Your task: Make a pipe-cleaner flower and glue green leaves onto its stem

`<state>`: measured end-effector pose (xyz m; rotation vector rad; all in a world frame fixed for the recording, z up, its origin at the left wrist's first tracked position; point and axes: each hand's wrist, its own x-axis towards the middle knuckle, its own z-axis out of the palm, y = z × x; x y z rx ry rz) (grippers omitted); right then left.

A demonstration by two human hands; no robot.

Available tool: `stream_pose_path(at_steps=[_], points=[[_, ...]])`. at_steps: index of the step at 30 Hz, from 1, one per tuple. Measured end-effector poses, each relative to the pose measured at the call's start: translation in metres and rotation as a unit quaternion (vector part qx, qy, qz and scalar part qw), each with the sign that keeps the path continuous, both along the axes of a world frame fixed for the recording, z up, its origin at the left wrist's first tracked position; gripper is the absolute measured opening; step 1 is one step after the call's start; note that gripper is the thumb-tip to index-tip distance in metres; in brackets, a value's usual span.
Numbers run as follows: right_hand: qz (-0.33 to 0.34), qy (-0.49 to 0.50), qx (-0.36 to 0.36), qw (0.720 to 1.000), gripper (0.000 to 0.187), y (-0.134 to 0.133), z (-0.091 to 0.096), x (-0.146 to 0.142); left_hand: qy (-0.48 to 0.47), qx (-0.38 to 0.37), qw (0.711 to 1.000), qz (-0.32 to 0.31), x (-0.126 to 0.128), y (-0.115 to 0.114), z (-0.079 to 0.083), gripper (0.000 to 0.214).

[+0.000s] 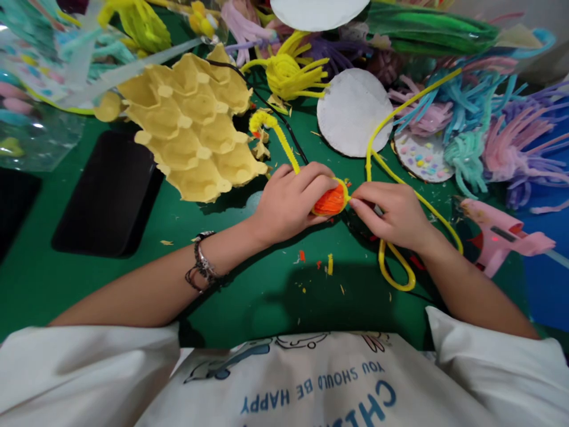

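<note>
My left hand is closed around a small orange piece with a yellow edge; its far side is hidden under my fingers. From behind that hand rises a fuzzy yellow pipe cleaner, curled at its tip. At the orange piece's right end, my right hand pinches a yellow cord. The cord loops below the right hand and runs up past it to the upper right. Fingers of both hands are almost touching.
A yellow egg carton and a black phone lie left. A white disc is behind my hands. At right rests a pink glue gun. Yarn tassels crowd the back; scraps dot the green table.
</note>
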<state>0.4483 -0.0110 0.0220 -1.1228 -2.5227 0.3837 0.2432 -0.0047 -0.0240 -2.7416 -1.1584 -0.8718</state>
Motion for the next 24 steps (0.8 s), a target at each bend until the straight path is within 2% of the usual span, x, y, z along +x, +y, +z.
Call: stream_pose_path(at_steps=[3, 6, 11, 16, 18, 19, 21, 22, 24], points=[[-0.050, 0.087, -0.128, 0.987, 0.024, -0.001, 0.001, -0.003, -0.012, 0.035, 0.999, 0.003, 0.001, 0.000, -0.002, 0.032], [-0.088, 0.161, -0.263, 0.947, 0.024, -0.003, 0.002, -0.005, -0.021, 0.068, 0.997, 0.008, 0.002, 0.000, -0.003, 0.029], [-0.141, 0.249, -0.417, 0.863, 0.025, -0.005, 0.002, -0.008, -0.017, 0.092, 0.996, 0.010, 0.003, -0.005, -0.002, 0.026], [-0.175, 0.359, -0.546, 0.737, 0.025, -0.002, -0.002, -0.014, -0.013, 0.120, 0.993, 0.013, 0.004, -0.006, -0.002, 0.024], [-0.172, 0.385, -0.570, 0.705, 0.024, -0.002, -0.004, -0.015, -0.016, 0.115, 0.993, 0.009, 0.005, -0.004, -0.002, 0.025], [-0.173, 0.386, -0.568, 0.706, 0.024, -0.002, -0.005, -0.016, -0.018, 0.109, 0.994, 0.007, 0.005, -0.004, -0.003, 0.025], [-0.182, 0.366, -0.540, 0.735, 0.026, -0.003, -0.006, -0.016, -0.030, 0.095, 0.995, 0.001, 0.004, -0.003, -0.003, 0.027], [-0.184, 0.350, -0.514, 0.762, 0.027, -0.003, -0.006, -0.015, -0.040, 0.085, 0.996, -0.004, 0.004, -0.003, -0.003, 0.028], [-0.175, 0.308, -0.429, 0.831, 0.029, -0.004, -0.005, -0.013, -0.067, 0.046, 0.996, -0.020, 0.003, -0.003, -0.003, 0.033]])
